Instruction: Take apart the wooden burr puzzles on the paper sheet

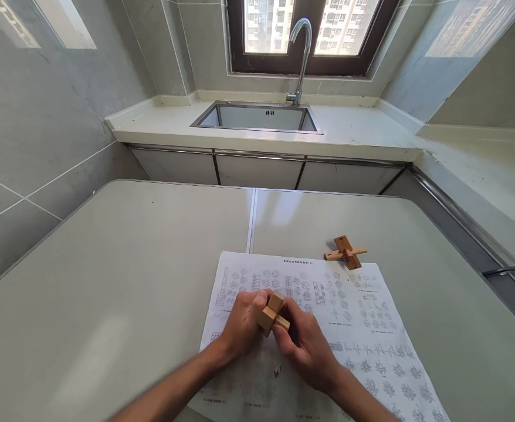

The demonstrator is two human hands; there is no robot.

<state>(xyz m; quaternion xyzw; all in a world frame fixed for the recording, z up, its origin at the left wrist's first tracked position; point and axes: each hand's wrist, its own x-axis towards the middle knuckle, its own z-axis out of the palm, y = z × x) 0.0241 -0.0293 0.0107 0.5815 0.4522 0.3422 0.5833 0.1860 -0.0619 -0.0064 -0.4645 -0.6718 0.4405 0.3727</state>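
Wooden block cluster (pixel 274 315) sits between your two hands above the printed sheet (pixel 358 335) on the pale counter (pixel 108 258). At left, your left hand (pixel 246 319) curls its fingers snugly against the cluster's left side; your right hand (pixel 302 340) pinches its right, near side. Several blocks appear joined, but whether they lock fully, or how many pieces remain, cannot be told. Farther right, a wooden cross (pixel 349 253) lies at the sheet's far edge, untouched and unattached to the cluster.
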